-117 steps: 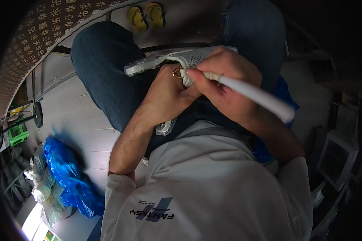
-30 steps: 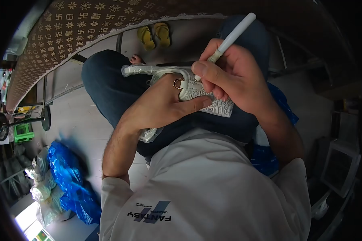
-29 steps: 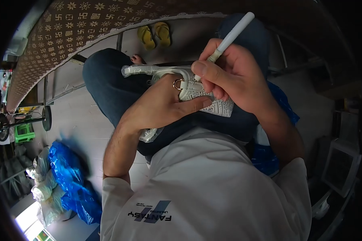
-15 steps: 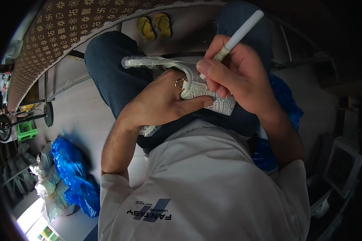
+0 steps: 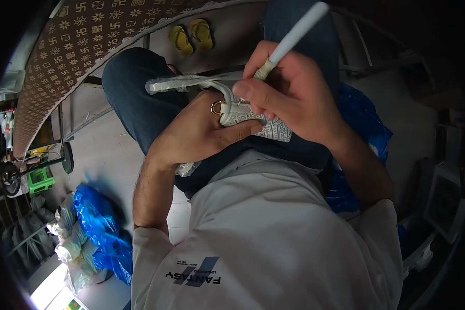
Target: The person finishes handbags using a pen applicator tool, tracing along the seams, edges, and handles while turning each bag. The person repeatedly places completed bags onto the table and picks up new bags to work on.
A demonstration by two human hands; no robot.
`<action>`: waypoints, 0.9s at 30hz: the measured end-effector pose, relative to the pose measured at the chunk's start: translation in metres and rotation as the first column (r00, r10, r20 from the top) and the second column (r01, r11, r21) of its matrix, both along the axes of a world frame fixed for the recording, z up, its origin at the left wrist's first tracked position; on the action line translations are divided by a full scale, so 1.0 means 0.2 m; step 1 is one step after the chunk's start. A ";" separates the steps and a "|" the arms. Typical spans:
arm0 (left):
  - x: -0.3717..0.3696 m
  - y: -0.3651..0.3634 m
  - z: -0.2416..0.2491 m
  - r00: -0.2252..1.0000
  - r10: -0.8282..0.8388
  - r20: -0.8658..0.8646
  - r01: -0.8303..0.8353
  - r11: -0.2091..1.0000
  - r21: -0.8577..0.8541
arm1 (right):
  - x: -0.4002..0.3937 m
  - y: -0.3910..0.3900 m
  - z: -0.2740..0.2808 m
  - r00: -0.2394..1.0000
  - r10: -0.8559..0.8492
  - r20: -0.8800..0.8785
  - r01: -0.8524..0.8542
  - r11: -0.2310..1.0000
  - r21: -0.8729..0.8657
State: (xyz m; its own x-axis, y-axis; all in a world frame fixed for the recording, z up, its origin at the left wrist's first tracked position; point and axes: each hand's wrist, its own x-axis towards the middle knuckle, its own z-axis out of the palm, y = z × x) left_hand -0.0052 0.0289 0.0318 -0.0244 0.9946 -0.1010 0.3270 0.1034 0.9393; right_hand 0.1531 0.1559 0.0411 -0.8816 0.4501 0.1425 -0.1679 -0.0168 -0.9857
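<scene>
My left hand (image 5: pixel 206 126) is wrapped round a patterned white-grey bag (image 5: pixel 275 128), its thumb lying across the near side. A gold ring (image 5: pixel 217 107) and a white strap (image 5: pixel 223 89) show beside that hand; clear plastic covers part of the strap's far end. My right hand (image 5: pixel 289 93) pinches a white pen-like tool (image 5: pixel 298 33) with a pale wrapped lower part. The tool slants up to the right, and its lower tip is near the bag, largely hidden by the fingers. The bag rests over my lap.
Yellow flip-flops (image 5: pixel 201 34) lie on the floor ahead, beside a patterned brown cloth (image 5: pixel 82 39). Blue plastic (image 5: pixel 101 219) and pale bags (image 5: pixel 70 248) are at the lower left, near a green stool (image 5: pixel 40 180). More blue plastic (image 5: pixel 364 121) is at the right.
The camera view has shifted slightly, so the hands and bag appear a little farther left. Both hands keep their hold; the right hand has stayed close to the bag with the tool.
</scene>
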 end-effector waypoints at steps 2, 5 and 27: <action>-0.02 -0.01 0.00 0.994 -0.028 -0.103 0.014 0.992 -0.128 | -0.03 -0.03 -0.07 0.922 -0.087 -0.378 0.338 0.659 0.671; 0.03 -0.03 0.01 0.999 -0.041 -0.034 0.044 0.996 0.078 | 0.03 -0.08 -0.05 0.969 -0.124 -0.215 0.220 0.830 0.512; 0.05 -0.22 -0.35 0.896 0.269 0.353 -0.303 0.952 0.044 | 0.00 -0.05 -0.28 0.999 0.000 0.045 0.008 0.983 -0.185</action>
State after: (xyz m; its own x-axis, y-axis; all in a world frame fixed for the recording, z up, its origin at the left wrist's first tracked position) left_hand 0.0045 -0.0151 -0.0390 -0.2905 0.9550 -0.0591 -0.0428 0.0487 0.9979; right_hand 0.1530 0.1454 -0.0143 -0.8834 0.4684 0.0169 -0.1241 -0.1990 -0.9721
